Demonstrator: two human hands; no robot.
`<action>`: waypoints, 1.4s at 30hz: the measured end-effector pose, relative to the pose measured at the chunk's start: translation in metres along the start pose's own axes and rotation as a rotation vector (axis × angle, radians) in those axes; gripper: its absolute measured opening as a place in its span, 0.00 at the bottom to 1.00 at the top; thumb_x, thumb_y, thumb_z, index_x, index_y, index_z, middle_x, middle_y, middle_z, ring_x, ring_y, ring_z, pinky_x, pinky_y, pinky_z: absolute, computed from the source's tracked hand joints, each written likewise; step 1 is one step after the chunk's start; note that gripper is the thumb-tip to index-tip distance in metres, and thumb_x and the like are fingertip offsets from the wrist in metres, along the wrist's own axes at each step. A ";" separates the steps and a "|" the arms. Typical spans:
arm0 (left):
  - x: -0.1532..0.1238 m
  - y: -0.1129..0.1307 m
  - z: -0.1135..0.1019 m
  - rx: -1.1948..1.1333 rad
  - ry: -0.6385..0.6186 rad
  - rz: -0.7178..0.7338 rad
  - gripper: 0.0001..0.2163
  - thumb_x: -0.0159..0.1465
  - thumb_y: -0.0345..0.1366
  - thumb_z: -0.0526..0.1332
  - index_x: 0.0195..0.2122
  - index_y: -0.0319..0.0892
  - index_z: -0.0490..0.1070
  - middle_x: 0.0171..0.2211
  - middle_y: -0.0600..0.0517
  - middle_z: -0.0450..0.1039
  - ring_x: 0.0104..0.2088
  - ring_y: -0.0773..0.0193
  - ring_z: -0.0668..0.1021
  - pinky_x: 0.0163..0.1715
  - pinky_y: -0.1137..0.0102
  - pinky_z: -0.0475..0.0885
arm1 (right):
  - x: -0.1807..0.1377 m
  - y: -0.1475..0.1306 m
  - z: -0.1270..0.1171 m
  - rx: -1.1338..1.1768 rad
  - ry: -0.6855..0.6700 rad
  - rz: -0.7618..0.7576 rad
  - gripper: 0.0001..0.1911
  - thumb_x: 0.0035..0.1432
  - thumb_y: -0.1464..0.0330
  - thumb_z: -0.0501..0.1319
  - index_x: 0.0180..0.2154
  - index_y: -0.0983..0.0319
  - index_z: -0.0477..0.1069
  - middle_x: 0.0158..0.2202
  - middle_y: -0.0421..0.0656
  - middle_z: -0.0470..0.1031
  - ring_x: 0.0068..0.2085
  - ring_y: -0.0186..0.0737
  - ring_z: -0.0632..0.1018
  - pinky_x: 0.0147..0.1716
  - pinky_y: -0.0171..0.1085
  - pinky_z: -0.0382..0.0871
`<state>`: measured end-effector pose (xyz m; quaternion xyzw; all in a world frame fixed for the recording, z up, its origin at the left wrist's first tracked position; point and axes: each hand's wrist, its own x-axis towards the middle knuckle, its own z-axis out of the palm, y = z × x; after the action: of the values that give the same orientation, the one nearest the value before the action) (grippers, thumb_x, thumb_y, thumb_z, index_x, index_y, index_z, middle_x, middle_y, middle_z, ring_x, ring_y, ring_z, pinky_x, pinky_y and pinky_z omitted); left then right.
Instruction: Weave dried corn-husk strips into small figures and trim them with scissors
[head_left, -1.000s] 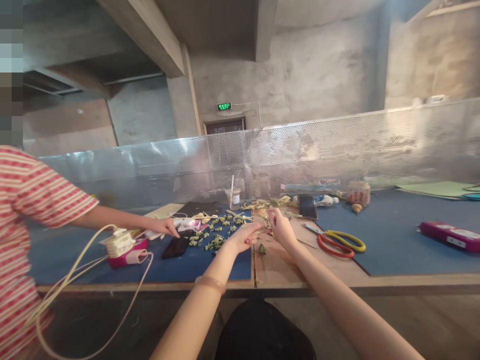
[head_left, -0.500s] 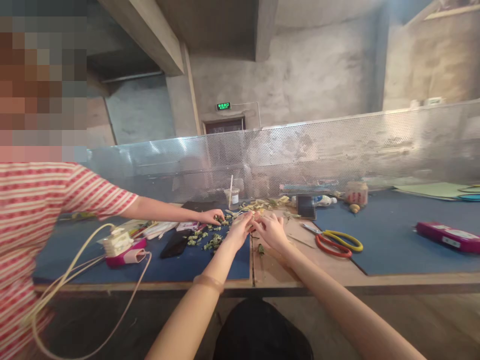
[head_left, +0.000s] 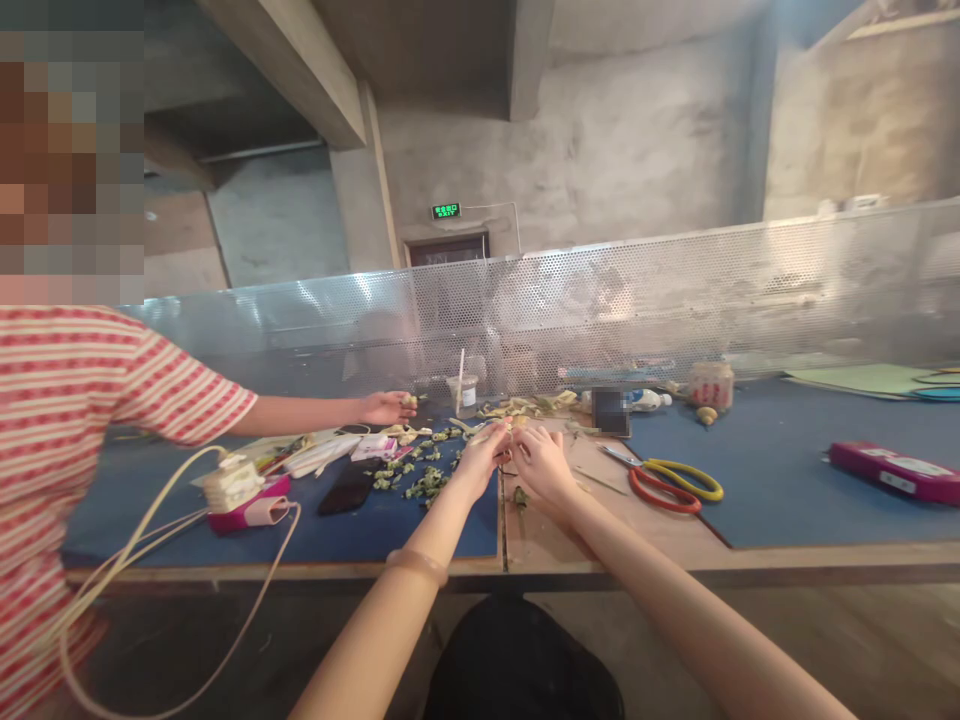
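Observation:
My left hand (head_left: 484, 462) and my right hand (head_left: 543, 464) meet over the seam between the blue mat and the bare board. Their fingers are pinched together around something small and pale, too small and covered to name. Just beyond the fingertips lie pale, dry-looking husk-like strips (head_left: 536, 406). Small crumpled green pieces (head_left: 427, 484) are scattered on the blue mat, left of my left hand. Below my right hand, a dark green scrap (head_left: 520, 497) rests on the board. Scissors (head_left: 667, 484) with one red and one yellow handle lie open to the right.
At left, a co-worker's hand (head_left: 388, 407) reaches over the table with a small pale thing. Nearby are a black phone (head_left: 348, 488), a power strip (head_left: 247, 500) with cables, and a plastic cup (head_left: 466, 394) with a straw. A magenta box (head_left: 896, 473) lies at right.
The co-worker's hand has moved left and farther back, away from the green pieces, and its palm has turned up. My hands stay together in nearly the same spot, with slight finger movement.

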<state>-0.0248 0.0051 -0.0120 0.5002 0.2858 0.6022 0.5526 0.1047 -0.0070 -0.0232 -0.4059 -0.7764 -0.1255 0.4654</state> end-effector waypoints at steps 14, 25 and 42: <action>0.001 -0.001 -0.001 -0.097 0.024 -0.004 0.11 0.50 0.32 0.65 0.35 0.37 0.73 0.34 0.46 0.76 0.33 0.66 0.77 0.34 0.74 0.69 | -0.001 0.002 -0.004 0.040 -0.014 -0.010 0.11 0.59 0.67 0.49 0.28 0.61 0.66 0.26 0.40 0.72 0.33 0.36 0.68 0.34 0.36 0.49; 0.001 0.002 -0.003 -0.185 0.053 -0.006 0.07 0.51 0.28 0.63 0.33 0.36 0.73 0.31 0.47 0.76 0.32 0.66 0.78 0.34 0.73 0.72 | -0.002 0.002 -0.005 0.016 -0.024 -0.039 0.10 0.57 0.69 0.50 0.25 0.62 0.64 0.25 0.39 0.70 0.31 0.35 0.68 0.35 0.35 0.48; -0.002 0.006 -0.002 -0.204 0.042 -0.044 0.07 0.52 0.27 0.63 0.33 0.36 0.73 0.29 0.49 0.75 0.30 0.69 0.77 0.32 0.75 0.71 | -0.002 0.003 -0.012 0.072 0.028 -0.030 0.10 0.56 0.69 0.49 0.28 0.61 0.66 0.27 0.42 0.69 0.33 0.38 0.67 0.36 0.36 0.53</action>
<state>-0.0290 0.0026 -0.0081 0.4223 0.2455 0.6261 0.6078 0.1149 -0.0137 -0.0191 -0.3753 -0.7799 -0.1101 0.4886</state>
